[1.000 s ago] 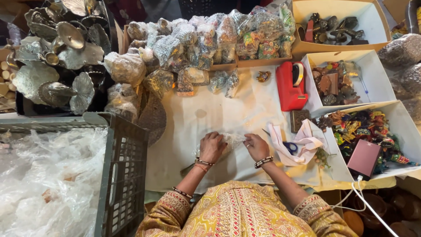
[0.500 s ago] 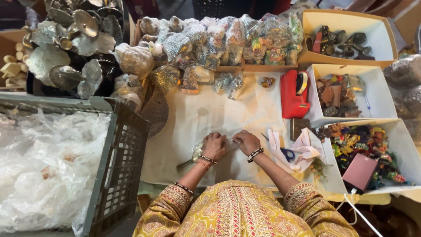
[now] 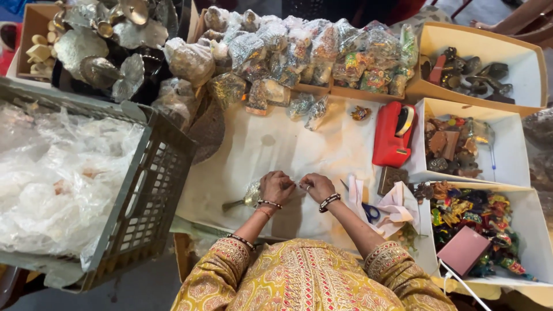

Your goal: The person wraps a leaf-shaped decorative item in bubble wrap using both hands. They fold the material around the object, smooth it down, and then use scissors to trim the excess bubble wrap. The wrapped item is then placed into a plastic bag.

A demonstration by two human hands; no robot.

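Observation:
My left hand [image 3: 276, 186] and my right hand [image 3: 315, 186] meet over the white cloth-covered table [image 3: 276, 150], fingers pinched together on a small clear plastic packet [image 3: 297, 185] that is mostly hidden between them. A small silver metal piece in clear wrap [image 3: 249, 197] pokes out from under my left hand, its stem pointing left. Both wrists wear beaded bracelets. My yellow patterned sleeves fill the bottom of the view.
A grey crate [image 3: 151, 190] of clear plastic bags stands at the left. Wrapped trinket packets [image 3: 299, 49] line the back, silver metal pieces [image 3: 98, 46] at back left. A red tape dispenser [image 3: 393, 135], blue-handled scissors [image 3: 370, 212] and white boxes [image 3: 512, 155] of figurines lie right.
The view has tilted and shifted. My hands have drawn closer together on the packet, and the wrapped silver piece shows further out at my left hand's side.

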